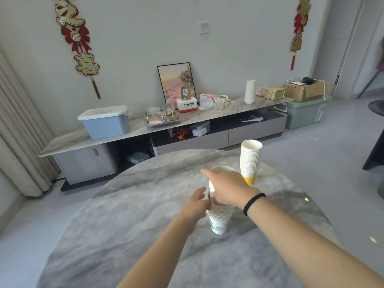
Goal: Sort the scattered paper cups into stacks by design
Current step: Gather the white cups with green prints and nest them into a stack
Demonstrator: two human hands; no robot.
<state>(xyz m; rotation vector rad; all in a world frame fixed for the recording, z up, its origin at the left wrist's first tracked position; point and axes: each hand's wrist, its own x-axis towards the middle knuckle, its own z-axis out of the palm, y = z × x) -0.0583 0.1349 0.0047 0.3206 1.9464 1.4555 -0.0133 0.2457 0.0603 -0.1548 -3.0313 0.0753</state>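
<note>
Steadying the green stack (pixel 219 217) near mid-bench (pixel 128 215), the left hand (pixel 197 202) curls its fingers against the side so it won't tip, while the right hand (pixel 226 187) grips a cup (pixel 221 170) above it, likely seating it. The yellow stack (pixel 249 163) stands apart behind.

Beyond my hands I see: low cabinet (pixel 133 133) bearing blue lidded bin (pixel 106 124), framed picture (pixel 177 82), cardboard box (pixel 305 90).

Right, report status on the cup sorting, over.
Left hand steadies green stack. Right hand grips cup over it. Yellow stack stands apart. No loose cups seen on table.
</note>
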